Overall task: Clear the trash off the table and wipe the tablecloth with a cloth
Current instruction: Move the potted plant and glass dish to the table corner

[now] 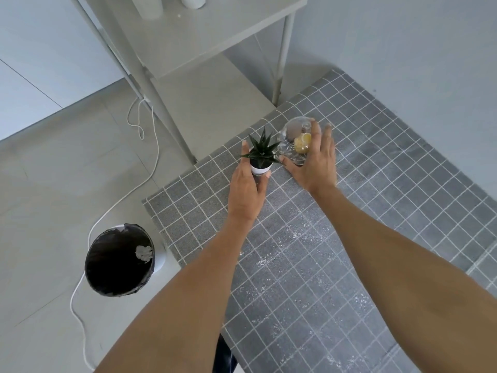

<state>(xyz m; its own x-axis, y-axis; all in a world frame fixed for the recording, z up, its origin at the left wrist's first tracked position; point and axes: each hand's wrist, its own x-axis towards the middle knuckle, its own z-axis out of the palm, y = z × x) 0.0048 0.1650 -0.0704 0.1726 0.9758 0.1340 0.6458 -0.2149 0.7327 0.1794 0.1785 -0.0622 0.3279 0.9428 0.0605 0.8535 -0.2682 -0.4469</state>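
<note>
A: Both your hands are at the far corner of the tablecloth, grey with a white grid. What does each one hold?

B: Your left hand is curled round the white pot of a small spiky plant, which stands upright. Your right hand lies with fingers spread against a clear glass dome with something yellow inside; whether it grips the dome or only touches it, I cannot tell.

A: And the 2 pieces?

B: Just beside each other, near the cloth's far edge.

A: The mess?

B: White crumbs are scattered in a band down the middle of the cloth, between your forearms.

A: The bin?

B: The bin, lined with a black bag, stands on the floor left of the table, with 1 crumpled white wad inside. A white cable trails past it.
</note>
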